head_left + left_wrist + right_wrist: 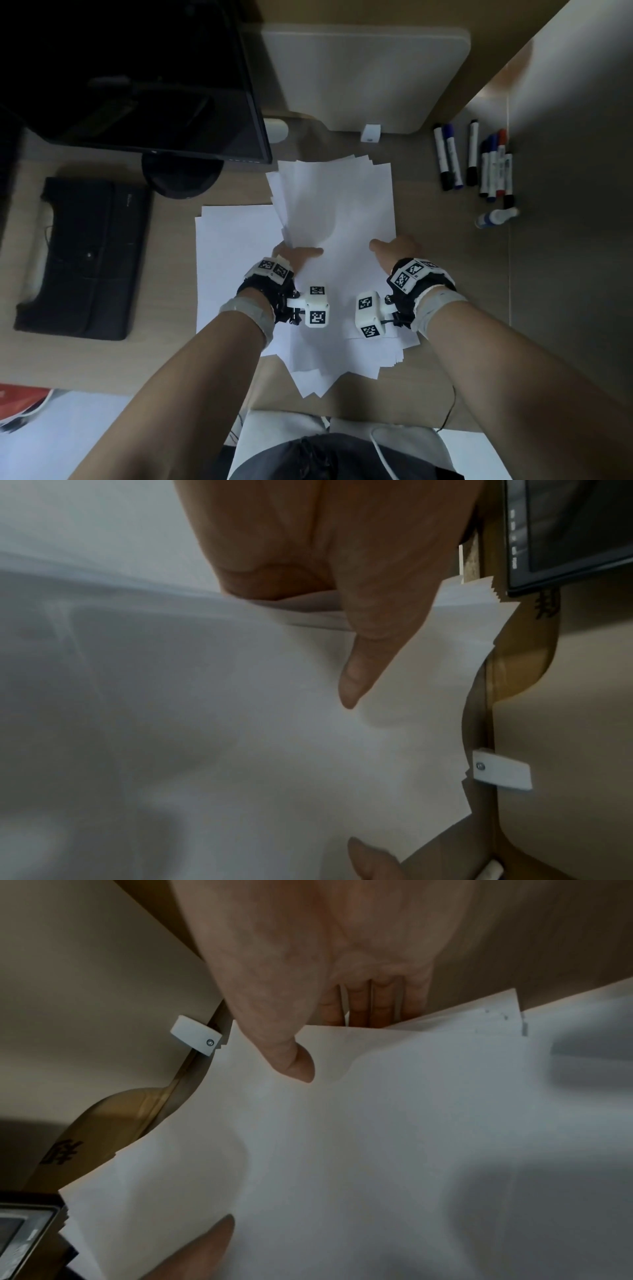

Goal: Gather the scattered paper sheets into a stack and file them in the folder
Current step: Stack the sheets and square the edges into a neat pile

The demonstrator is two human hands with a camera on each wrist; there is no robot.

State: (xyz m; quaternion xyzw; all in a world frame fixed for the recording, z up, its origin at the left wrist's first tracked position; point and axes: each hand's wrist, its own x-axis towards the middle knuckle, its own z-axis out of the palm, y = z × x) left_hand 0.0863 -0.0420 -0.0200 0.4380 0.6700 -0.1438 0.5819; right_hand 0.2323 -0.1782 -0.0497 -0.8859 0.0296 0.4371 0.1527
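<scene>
An uneven stack of white paper sheets (339,212) is in the middle of the wooden desk, its corners fanned out. My left hand (294,257) grips the stack's left edge, thumb on top (356,669) and fingers underneath. At the right edge my right hand (394,250) grips it the same way, thumb (294,1061) pressed on the top sheet. Wider white sheets (233,274) lie flat under the stack on the left, and more corners (329,373) stick out toward the desk's front edge. I cannot tell which item is the folder.
A dark monitor (137,85) stands at the back left, with a black pouch (82,257) on the desk in front of it. Several markers (479,164) and a small bottle (496,216) lie at the right. A white board (363,61) leans at the back.
</scene>
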